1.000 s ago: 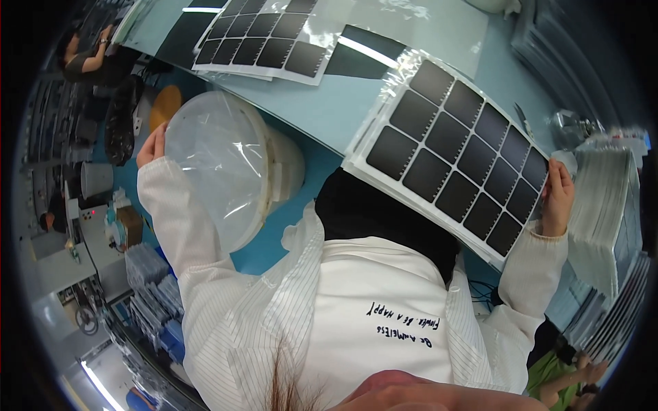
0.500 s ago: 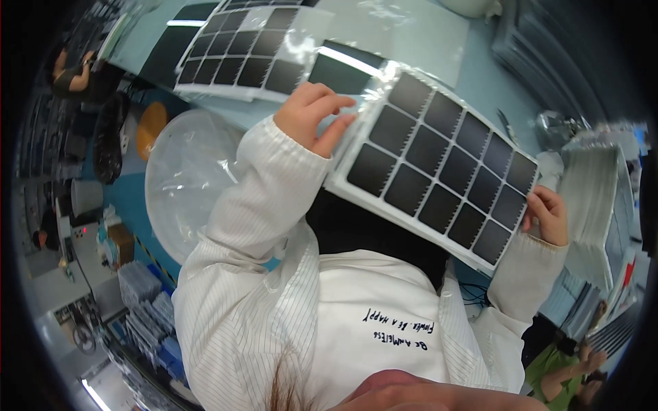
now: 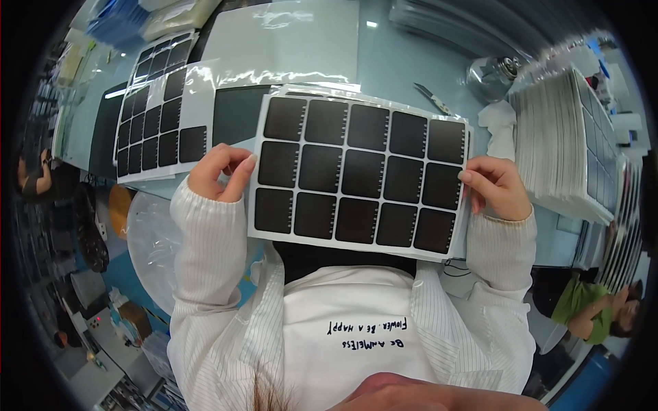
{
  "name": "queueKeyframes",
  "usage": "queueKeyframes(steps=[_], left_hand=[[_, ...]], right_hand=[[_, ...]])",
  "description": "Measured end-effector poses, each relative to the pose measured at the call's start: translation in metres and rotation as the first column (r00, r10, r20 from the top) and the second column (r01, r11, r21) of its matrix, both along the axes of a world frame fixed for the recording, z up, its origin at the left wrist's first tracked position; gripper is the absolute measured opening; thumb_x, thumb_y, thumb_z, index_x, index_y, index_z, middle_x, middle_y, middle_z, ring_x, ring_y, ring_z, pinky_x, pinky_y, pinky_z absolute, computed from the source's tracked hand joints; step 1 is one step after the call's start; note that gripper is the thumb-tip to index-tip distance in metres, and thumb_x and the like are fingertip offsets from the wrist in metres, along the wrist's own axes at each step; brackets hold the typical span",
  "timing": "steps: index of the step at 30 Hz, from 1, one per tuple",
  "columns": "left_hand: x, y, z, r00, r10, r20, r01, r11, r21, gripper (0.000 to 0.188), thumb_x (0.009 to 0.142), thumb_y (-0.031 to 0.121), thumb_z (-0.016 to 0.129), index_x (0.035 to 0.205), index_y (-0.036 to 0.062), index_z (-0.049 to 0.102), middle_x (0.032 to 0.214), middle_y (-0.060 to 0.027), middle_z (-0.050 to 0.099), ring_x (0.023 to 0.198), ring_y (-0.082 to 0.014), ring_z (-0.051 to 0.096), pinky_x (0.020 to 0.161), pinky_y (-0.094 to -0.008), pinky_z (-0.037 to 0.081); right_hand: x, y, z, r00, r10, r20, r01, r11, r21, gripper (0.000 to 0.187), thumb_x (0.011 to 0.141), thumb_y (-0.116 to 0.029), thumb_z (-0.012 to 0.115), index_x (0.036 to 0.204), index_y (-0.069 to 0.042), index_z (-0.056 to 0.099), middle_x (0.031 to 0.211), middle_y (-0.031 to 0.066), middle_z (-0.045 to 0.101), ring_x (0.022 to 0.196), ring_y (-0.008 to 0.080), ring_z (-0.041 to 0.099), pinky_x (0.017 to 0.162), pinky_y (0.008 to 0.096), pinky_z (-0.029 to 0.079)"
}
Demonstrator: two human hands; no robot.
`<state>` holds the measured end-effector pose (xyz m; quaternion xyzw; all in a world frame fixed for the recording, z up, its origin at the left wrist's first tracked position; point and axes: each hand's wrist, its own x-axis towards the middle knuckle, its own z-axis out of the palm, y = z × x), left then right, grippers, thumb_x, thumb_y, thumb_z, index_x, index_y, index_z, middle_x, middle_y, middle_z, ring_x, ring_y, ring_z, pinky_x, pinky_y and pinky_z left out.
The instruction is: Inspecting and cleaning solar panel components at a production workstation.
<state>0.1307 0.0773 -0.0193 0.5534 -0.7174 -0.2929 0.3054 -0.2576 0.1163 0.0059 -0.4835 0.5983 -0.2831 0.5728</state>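
Note:
A white sheet of black square stickers, set in rows with small marks along their sides, lies over the table's near edge in front of me. More sheet edges show under it, so it seems to be the top of a stack. My left hand pinches the left edge with thumb and fingertips. At the right edge my right hand is closed, its thumb on top and its other fingers partly hidden beneath. To the left lie similar sticker sheets, overlapping one another, one with several squares gone.
Beyond the stack lies a glossy pale sheet. A knife, a clear jar and crumpled white tissue are at the right. Farther right stands a tall sheet stack. A large clear plastic bag is at lower left.
The sticker sheet has swung from a slant to nearly level and shifted left. My left hand, earlier near its upper left corner, has moved down to its left edge. My right hand still grips the right side.

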Motion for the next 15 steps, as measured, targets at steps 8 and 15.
queueKeyframes(steps=[8, 15], left_hand=[[0.002, -0.001, 0.000, 0.999, 0.037, 0.020, -0.039, 0.988, 0.149, 0.010, 0.080, 0.010, 0.061, 0.077, 0.0006, 0.058, 0.065, -0.0011, 0.053, 0.059, -0.0079, 0.046, 0.055, -0.0220, 0.038], [0.004, -0.001, 0.012, 1.000, -0.017, -0.018, 0.019, 0.992, 0.125, 0.017, 0.079, 0.008, 0.061, 0.067, 0.0009, 0.051, 0.061, -0.0013, 0.047, 0.055, -0.0091, 0.041, 0.053, -0.0222, 0.035]], right_hand=[[0.005, 0.004, 0.006, 0.999, 0.029, -0.022, -0.028, 0.999, 0.023, 0.014, 0.084, -0.010, 0.057, 0.077, 0.002, 0.059, 0.060, 0.0039, 0.057, 0.040, 0.0065, 0.046, 0.038, 0.0186, 0.035], [0.008, 0.006, 0.005, 1.000, 0.006, -0.014, -0.005, 0.999, 0.031, 0.015, 0.083, -0.009, 0.059, 0.075, 0.002, 0.060, 0.059, 0.0045, 0.057, 0.038, 0.0057, 0.043, 0.036, 0.0190, 0.032]])
